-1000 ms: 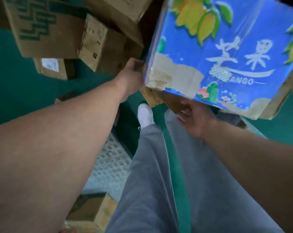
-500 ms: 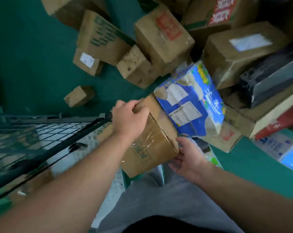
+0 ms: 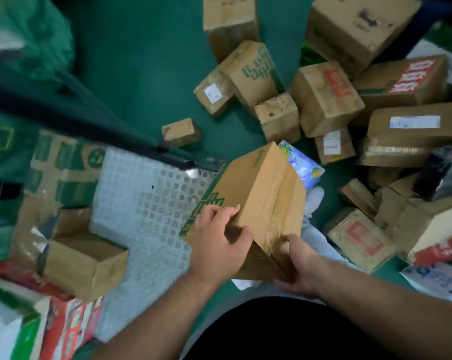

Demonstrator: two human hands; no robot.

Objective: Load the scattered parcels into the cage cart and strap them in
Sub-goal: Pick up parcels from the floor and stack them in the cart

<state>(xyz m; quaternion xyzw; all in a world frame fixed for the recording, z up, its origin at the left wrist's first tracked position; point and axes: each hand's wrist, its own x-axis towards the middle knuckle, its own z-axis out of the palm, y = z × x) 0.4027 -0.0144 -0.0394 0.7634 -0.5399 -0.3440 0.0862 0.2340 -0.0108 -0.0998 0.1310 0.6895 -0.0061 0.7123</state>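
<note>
I hold a taped brown cardboard box with green print (image 3: 261,193) in both hands, tilted, above the right edge of the cage cart's perforated metal floor (image 3: 141,203). My left hand (image 3: 219,245) grips its near left side. My right hand (image 3: 297,266) grips its lower near corner. A blue mango-print box (image 3: 301,162) shows just behind the held box. Inside the cart lie a plain brown box (image 3: 84,263), a green-printed carton (image 3: 64,167) and a red and white pack (image 3: 69,326).
Several scattered cardboard parcels (image 3: 323,97) pile up on the green floor to the right and ahead, plus one small box (image 3: 181,132) alone. The cart's dark frame rail (image 3: 89,118) crosses the upper left. A green sack (image 3: 30,37) sits far left.
The view swung left over the cart floor. The brown box moved left toward the cart in both hands, and the blue mango box now sits behind it.
</note>
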